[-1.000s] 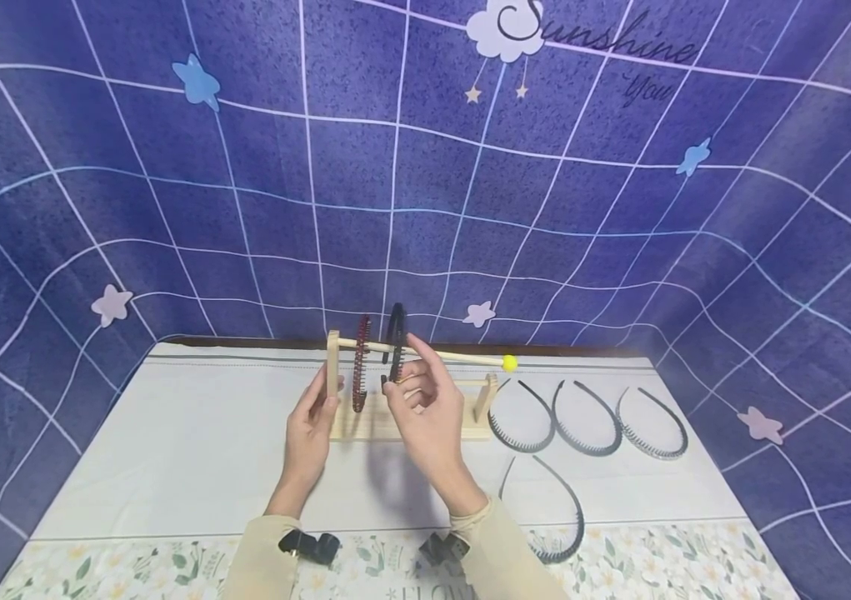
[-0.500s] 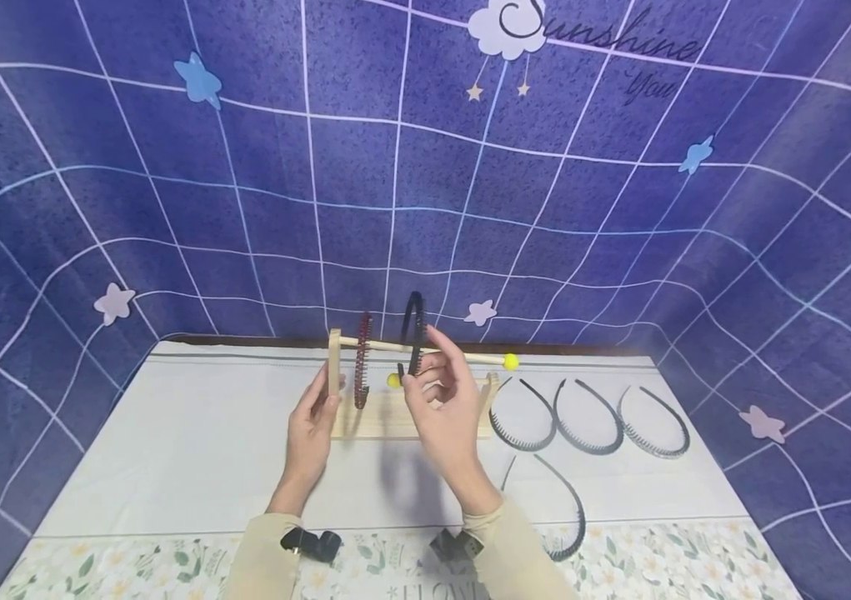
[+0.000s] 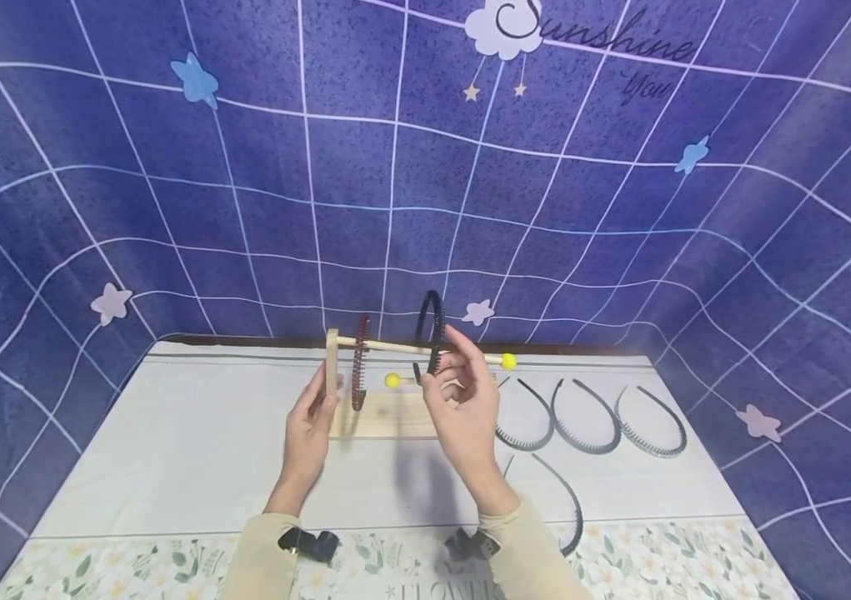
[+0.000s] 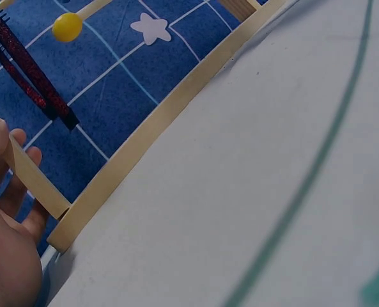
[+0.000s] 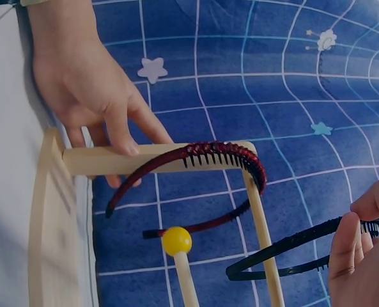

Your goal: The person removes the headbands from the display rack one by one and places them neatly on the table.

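Observation:
My left hand (image 3: 308, 433) grips the upright post (image 3: 332, 362) of a wooden stand at its left end. From the post, a wooden rod (image 3: 387, 346) runs right to a yellow ball tip (image 3: 508, 361). A dark red toothed headband (image 3: 360, 367) hangs on the rod near the post, untouched by either hand. Farther right, my right hand (image 3: 466, 408) pinches a black toothed headband (image 3: 438, 321) between thumb and fingers. In the right wrist view the rod passes through the loop of this black headband (image 5: 298, 240).
A lower rod with a yellow ball (image 3: 392, 380) points left above the stand's base (image 3: 387, 417). Three headbands lie in a row on the right, among them a dark one (image 3: 586, 446). Another headband (image 3: 578, 508) lies nearer, partly behind the right sleeve. A patterned blue curtain (image 3: 425, 208) rises behind.
My right hand has moved right along the rod with the black headband, away from the red one. The lower yellow ball has come into sight. My left hand stays on the post.

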Tool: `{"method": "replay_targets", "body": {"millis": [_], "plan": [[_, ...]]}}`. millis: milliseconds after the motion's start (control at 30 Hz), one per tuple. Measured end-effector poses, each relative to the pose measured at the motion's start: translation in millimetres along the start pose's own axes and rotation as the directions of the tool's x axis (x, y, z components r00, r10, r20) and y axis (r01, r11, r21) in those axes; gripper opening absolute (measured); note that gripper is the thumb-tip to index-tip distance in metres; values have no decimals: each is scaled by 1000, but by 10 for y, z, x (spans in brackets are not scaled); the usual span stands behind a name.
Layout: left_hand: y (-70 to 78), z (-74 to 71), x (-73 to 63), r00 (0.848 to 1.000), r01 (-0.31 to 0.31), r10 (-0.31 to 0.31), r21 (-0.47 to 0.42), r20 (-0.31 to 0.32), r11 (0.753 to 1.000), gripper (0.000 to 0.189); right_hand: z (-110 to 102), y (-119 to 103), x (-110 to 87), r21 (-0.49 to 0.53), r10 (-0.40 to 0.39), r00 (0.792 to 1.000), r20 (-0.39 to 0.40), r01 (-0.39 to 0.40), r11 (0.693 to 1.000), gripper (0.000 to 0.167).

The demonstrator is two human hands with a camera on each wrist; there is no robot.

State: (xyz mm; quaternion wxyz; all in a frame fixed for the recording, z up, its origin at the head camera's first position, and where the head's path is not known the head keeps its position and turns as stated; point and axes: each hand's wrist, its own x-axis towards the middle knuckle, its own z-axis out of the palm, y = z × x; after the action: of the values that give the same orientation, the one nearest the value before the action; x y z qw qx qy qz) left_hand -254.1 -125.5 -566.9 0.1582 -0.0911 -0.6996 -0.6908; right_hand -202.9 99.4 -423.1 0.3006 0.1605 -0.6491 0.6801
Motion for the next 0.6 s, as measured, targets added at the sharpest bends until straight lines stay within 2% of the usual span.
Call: {"method": "replay_targets", "body": {"millis": [333,600], "plan": [[-10,-6,9,1000,-16,16,1,-2,1000,55,-227,-15,3,-38,-24,999,-26,23,999,64],[-11,-3,10,1000,-2,2,10,3,1000,56,-375,-8,20,-40,-27,998,-57,25,999,62]]}}
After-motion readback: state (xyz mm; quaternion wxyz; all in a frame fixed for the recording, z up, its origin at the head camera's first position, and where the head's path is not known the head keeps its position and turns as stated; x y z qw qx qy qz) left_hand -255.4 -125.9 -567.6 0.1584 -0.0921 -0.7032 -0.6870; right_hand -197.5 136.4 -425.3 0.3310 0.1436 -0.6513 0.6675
